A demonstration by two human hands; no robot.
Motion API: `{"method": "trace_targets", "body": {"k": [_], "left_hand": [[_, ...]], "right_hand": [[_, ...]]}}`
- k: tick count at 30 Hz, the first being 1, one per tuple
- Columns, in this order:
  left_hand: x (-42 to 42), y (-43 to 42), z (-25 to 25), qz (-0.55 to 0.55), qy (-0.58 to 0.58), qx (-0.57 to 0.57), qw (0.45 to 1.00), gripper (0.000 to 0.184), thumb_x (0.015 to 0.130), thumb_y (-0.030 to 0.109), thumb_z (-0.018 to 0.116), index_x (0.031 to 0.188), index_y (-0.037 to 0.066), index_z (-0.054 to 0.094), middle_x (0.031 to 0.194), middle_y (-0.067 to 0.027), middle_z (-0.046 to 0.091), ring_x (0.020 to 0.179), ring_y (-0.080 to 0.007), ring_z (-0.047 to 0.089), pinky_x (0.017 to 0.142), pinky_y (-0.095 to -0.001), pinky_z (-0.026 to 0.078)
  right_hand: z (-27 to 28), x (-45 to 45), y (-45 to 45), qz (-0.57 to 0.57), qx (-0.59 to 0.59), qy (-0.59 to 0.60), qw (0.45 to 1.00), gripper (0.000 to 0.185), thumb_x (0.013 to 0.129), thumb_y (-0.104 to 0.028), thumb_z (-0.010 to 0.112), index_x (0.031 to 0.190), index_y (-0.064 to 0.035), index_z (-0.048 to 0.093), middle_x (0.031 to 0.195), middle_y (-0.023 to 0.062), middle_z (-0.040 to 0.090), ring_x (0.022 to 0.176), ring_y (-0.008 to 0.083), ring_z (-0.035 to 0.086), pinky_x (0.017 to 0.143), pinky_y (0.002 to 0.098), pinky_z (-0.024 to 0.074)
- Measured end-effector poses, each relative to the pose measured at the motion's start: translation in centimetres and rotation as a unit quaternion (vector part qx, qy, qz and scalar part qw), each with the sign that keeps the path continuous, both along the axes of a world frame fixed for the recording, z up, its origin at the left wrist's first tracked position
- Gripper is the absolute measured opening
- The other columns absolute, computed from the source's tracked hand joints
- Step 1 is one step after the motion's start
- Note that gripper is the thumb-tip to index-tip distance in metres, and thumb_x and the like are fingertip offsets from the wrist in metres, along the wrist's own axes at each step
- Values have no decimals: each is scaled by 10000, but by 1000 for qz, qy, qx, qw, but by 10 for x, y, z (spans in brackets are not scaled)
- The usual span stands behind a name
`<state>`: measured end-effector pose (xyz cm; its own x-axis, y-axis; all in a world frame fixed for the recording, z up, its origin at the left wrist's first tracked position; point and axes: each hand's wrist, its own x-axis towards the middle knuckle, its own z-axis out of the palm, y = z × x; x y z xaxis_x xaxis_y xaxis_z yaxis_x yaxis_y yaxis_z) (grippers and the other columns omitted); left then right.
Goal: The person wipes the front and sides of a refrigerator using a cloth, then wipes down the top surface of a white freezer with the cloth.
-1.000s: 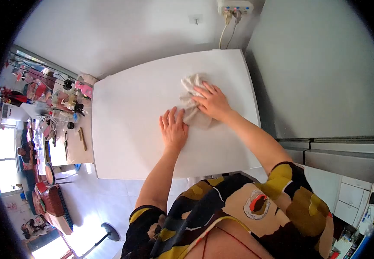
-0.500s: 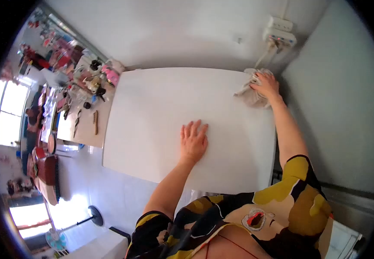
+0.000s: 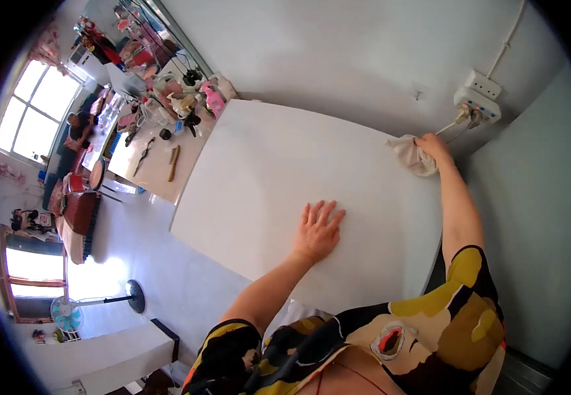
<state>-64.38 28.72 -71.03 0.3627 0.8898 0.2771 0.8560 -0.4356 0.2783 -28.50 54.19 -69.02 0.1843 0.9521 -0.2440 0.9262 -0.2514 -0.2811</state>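
A smooth white top (image 3: 259,171) fills the space in front of me. My left hand (image 3: 318,232) rests flat on it near the middle, fingers spread, holding nothing. At the far right corner, by the wall, my right hand (image 3: 435,148) is closed on a cream cloth (image 3: 414,158). The cloth lies bunched against the white top, with its loose part to the left of my fingers. The undersides of the right fingers are hidden.
A white power strip (image 3: 478,100) with plugs and a cable hangs on the wall beyond the right corner. To the left stands a table (image 3: 157,178) with a brush (image 3: 173,163), a pink bottle (image 3: 213,99) and clutter. A person (image 3: 80,128) sits farther back. A fan (image 3: 67,315) stands lower left.
The view has tilted, so the white top appears rotated. My right hand has turned and gathered the cloth more tightly at the corner. My left hand stays flat on the top.
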Motion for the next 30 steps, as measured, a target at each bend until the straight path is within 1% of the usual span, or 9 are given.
{"method": "trace_targets", "body": {"k": [3,5,10,12,16,19,21,24,30], "left_hand": [[0,0,0,-4,14,-4,1000,415,862,183,578,1277,192,565,1390,-68,461,1315,-319,382,1111,-561,270],[0,-1,0,-2,18,-11,1000,422,864,202,577,1286,186,560,1395,-75,459,1320,-316,382,1114,-561,266],[0,-1,8,-6,21,-24,999,445,855,174,595,1297,183,539,1400,-72,442,1316,-317,379,1115,-553,267],[-1,-2,9,-12,9,-21,1000,456,853,171,597,1304,187,535,1405,-73,436,1325,-313,369,1117,-553,264],[-2,-1,6,-14,11,-25,1000,462,849,171,601,1306,192,537,1407,-74,434,1329,-313,366,1120,-551,259],[0,-1,3,-11,0,-17,1000,445,857,196,580,1301,187,548,1398,-73,453,1320,-314,376,1113,-556,266],[2,-1,4,-8,-5,-22,1000,465,841,169,610,1301,199,547,1400,-76,447,1331,-312,367,1122,-556,253],[3,-2,3,-10,-4,-14,1000,468,848,177,604,1312,193,540,1403,-84,446,1330,-321,366,1119,-569,249],[4,-3,1,-29,6,-47,998,488,865,204,582,1346,160,507,1432,-123,415,1333,-365,356,1111,-600,233]], "right_hand": [[-5,2,7,5,-33,22,999,416,884,-444,547,989,-79,714,1031,138,696,978,311,652,815,416,493],[-11,-5,10,34,25,-37,998,393,906,-410,526,988,-74,712,1047,148,690,968,368,646,824,478,490],[-33,-70,31,66,96,102,988,411,915,-429,492,1001,-75,682,1009,151,676,945,365,631,798,474,486],[-20,-117,21,77,113,58,989,385,914,-414,493,1015,-93,681,1006,141,677,936,365,631,803,461,488],[-6,-119,16,94,100,84,987,454,914,-468,502,1043,-74,687,1011,151,690,935,336,648,808,437,490],[1,-81,13,27,78,173,981,579,896,-555,516,1068,-30,691,1032,168,697,956,301,659,829,410,489],[-17,-43,40,52,-92,204,973,705,855,-638,530,1073,13,691,1054,185,693,986,277,657,856,394,483],[-9,-56,42,25,-120,100,987,603,834,-605,541,1051,-72,721,1086,158,686,1020,313,636,868,404,471],[-4,-113,50,79,-52,62,994,548,859,-534,516,1053,-60,709,1047,151,696,967,311,654,850,395,481]]}}
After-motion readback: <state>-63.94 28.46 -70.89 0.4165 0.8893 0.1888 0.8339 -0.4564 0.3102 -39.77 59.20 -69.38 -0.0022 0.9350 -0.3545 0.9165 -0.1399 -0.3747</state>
